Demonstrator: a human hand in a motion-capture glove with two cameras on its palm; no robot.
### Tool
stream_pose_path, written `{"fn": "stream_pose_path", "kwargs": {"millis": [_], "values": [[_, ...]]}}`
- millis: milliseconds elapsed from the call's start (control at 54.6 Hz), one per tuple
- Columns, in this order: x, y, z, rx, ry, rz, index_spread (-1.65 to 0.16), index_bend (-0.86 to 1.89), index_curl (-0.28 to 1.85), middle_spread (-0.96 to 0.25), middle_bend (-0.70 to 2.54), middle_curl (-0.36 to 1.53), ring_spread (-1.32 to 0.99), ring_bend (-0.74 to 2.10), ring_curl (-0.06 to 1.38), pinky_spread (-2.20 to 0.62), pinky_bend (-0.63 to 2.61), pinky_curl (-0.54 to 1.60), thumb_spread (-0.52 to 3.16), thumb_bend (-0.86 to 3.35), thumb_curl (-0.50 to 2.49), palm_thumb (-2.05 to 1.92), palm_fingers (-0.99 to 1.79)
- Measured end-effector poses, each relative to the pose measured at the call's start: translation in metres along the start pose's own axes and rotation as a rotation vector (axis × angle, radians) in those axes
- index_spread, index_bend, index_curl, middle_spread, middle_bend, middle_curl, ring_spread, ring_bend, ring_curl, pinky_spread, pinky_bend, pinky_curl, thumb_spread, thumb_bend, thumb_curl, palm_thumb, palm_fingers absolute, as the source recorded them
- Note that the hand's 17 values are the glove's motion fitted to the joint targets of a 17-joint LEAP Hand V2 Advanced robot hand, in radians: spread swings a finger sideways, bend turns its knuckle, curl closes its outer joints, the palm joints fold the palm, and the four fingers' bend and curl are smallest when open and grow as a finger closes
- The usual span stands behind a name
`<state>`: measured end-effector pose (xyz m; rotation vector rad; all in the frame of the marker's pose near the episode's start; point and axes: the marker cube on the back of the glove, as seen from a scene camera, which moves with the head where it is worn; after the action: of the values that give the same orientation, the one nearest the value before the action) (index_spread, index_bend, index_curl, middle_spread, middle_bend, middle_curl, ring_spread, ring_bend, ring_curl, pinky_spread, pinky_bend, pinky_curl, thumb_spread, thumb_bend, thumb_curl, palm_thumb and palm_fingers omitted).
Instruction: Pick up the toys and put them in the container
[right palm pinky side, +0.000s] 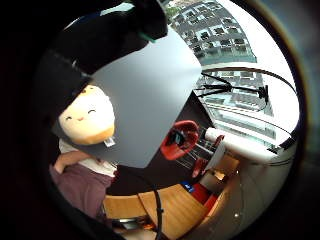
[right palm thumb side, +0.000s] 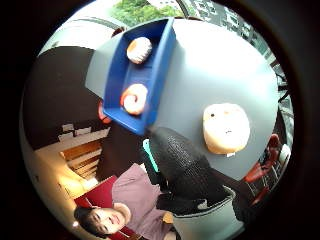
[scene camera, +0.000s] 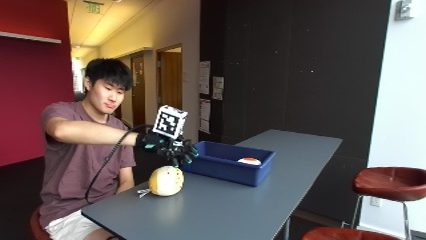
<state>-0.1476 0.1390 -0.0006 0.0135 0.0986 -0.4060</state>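
Person seated at the near end of a long grey table (scene camera: 279, 195), right arm stretched out over it. Gloved right hand (scene camera: 174, 146) hangs just above a round yellow plush toy (scene camera: 166, 180), fingers pointing down and spread loosely; nothing between them, and a thin gap seems to separate fingertips from the toy's top, though from this angle contact cannot be ruled out. The toy sits upright on the tabletop, a small tag at its base on the person's side, just beside the near end of the blue container (scene camera: 229, 167). Container is a shallow rectangular bin lying lengthwise along the table, with an orange-and-white round toy (scene camera: 249, 161) visible inside near its far end. Thumb-side palm view: the bin holds two round toys, the orange-and-white one (right palm thumb side: 134, 98) and a paler, ridged one (right palm thumb side: 139, 49) at the other end; the yellow plush (right palm thumb side: 226, 127) lies on bare tabletop beside the bin, face showing, one black gloved finger (right palm thumb side: 177, 160) reaching toward the space between them. Little-finger-side view: plush face (right palm pinky side: 87, 121) close under the palm, resting on the grey surface. Left hand not seen.
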Motion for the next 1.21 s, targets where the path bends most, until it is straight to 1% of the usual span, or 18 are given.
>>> {"fn": "stream_pose_path", "kwargs": {"millis": [92, 256, 348, 385, 458, 495, 513, 531, 568, 641, 678, 769, 824, 916, 934, 953, 1044, 1209], "values": [[0.013, -0.003, 0.048, -0.044, 0.022, 0.025, -0.21, 0.09, 0.2, 0.02, 0.11, 0.24, 0.04, 0.39, 0.28, 0.06, 0.98, 0.39, 1.17, -0.06, 0.2, -0.08, -0.25], [0.011, -0.005, 0.132, -0.093, -0.045, -0.023, -0.23, 0.1, 0.19, 0.03, 0.09, 0.22, 0.05, 0.33, 0.28, 0.07, 1.05, 0.4, 1.18, -0.05, 0.21, -0.06, -0.23], [0.01, -0.006, 0.154, 0.003, -0.096, -0.046, -0.26, 0.13, 0.2, 0.03, 0.08, 0.19, 0.06, 0.44, 0.3, 0.07, 1.15, 0.42, 1.2, -0.01, 0.24, 0.01, -0.08], [0.01, -0.007, 0.156, 0.071, -0.093, -0.038, -0.26, 0.15, 0.2, 0.03, 0.13, 0.19, 0.04, 0.61, 0.34, 0.06, 1.11, 0.41, 1.23, 0.03, 0.26, 0.08, 0.09], [0.008, -0.006, 0.157, 0.166, -0.073, -0.042, -0.27, 0.16, 0.2, 0.02, 0.2, 0.21, -0.03, 0.78, 0.37, 0.01, 1.05, 0.37, 1.27, 0.06, 0.29, 0.15, 0.27], [0.005, -0.006, 0.157, 0.207, -0.053, -0.051, -0.26, 0.16, 0.21, -0.01, 0.27, 0.24, -0.08, 0.83, 0.38, -0.05, 1.02, 0.36, 1.3, 0.08, 0.31, 0.19, 0.39], [0.004, -0.006, 0.157, 0.225, -0.042, -0.054, -0.26, 0.19, 0.22, -0.02, 0.34, 0.26, -0.11, 0.87, 0.4, -0.09, 1.0, 0.35, 1.32, 0.09, 0.31, 0.2, 0.52], [0.004, -0.007, 0.157, 0.241, -0.031, -0.054, -0.27, 0.15, 0.21, -0.02, 0.28, 0.25, -0.11, 0.85, 0.39, -0.08, 1.01, 0.35, 1.31, 0.08, 0.31, 0.2, 0.39], [0.003, -0.008, 0.157, 0.276, -0.017, -0.055, -0.26, 0.18, 0.23, -0.05, 0.4, 0.29, -0.16, 0.93, 0.43, -0.14, 0.99, 0.35, 1.34, 0.1, 0.33, 0.23, 0.62], [0.003, -0.013, 0.155, 0.36, -0.023, -0.075, -0.26, 0.13, 0.22, -0.1, 0.47, 0.33, -0.22, 1.05, 0.46, -0.2, 1.01, 0.36, 1.33, 0.15, 0.38, 0.35, 0.71], [0.002, -0.014, 0.153, 0.387, -0.035, -0.084, -0.26, 0.15, 0.23, -0.12, 0.49, 0.35, -0.24, 1.07, 0.48, -0.22, 1.03, 0.37, 1.29, 0.16, 0.41, 0.41, 0.73], [0.004, -0.021, 0.149, 0.449, -0.046, -0.077, -0.28, 0.23, 0.25, -0.2, 0.59, 0.4, -0.29, 1.11, 0.5, -0.27, 1.07, 0.4, 1.16, 0.17, 0.48, 0.49, 0.94], [0.004, -0.026, 0.146, 0.449, -0.08, -0.085, -0.3, 0.29, 0.28, -0.23, 0.67, 0.44, -0.31, 1.11, 0.51, -0.29, 1.07, 0.41, 1.09, 0.16, 0.52, 0.51, 1.03], [0.015, -0.038, 0.139, 0.389, -0.189, -0.082, -0.33, 0.47, 0.36, -0.26, 0.79, 0.51, -0.33, 1.14, 0.54, -0.31, 1.05, 0.43, 0.98, 0.13, 0.57, 0.51, 1.17], [0.018, -0.041, 0.138, 0.373, -0.211, -0.077, -0.34, 0.48, 0.37, -0.26, 0.79, 0.51, -0.33, 1.15, 0.55, -0.31, 1.06, 0.44, 0.97, 0.12, 0.58, 0.52, 1.11], [0.02, -0.044, 0.137, 0.356, -0.232, -0.068, -0.34, 0.53, 0.4, -0.26, 0.83, 0.53, -0.33, 1.15, 0.55, -0.32, 1.06, 0.44, 0.94, 0.12, 0.59, 0.52, 1.17], [0.029, -0.054, 0.128, 0.267, -0.314, -0.04, -0.35, 0.65, 0.47, -0.27, 0.93, 0.6, -0.34, 1.19, 0.57, -0.33, 1.06, 0.46, 0.86, 0.1, 0.64, 0.53, 1.16], [0.036, -0.058, 0.092, 0.283, -0.231, 0.02, -0.36, 0.78, 0.59, -0.26, 1.04, 0.68, -0.34, 1.26, 0.61, -0.34, 1.11, 0.5, 0.74, 0.08, 0.72, 0.56, 1.09]]}}
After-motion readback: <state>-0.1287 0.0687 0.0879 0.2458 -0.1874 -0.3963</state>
